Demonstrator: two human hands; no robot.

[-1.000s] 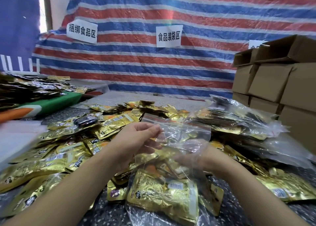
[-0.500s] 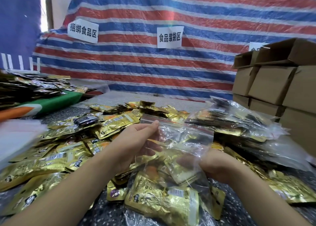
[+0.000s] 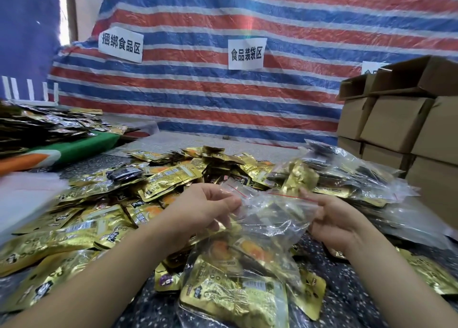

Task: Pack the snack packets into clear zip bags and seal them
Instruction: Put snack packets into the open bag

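A clear zip bag (image 3: 270, 218) with a red line along its mouth hangs between both hands above the table. My left hand (image 3: 205, 211) pinches the left end of the bag's mouth. My right hand (image 3: 332, 218) pinches the right end. A gold snack packet (image 3: 300, 176) sticks up just behind the mouth, near my right hand; whether it is inside the bag is unclear. Gold packets with orange print (image 3: 238, 250) lie inside the bag's lower part. Loose gold snack packets (image 3: 99, 226) cover the table to the left.
Filled clear bags (image 3: 359, 179) pile up on the right beside stacked cardboard boxes (image 3: 401, 119). A flat stack of clear bags (image 3: 22, 198) lies at the far left. More packets (image 3: 44, 126) sit on a green surface at the back left. A striped tarp (image 3: 223, 92) hangs behind.
The right hand came out from within the bag and moved right to the mouth's right end. The bag's mouth is now stretched wider between both hands, and a gold packet shows behind it.
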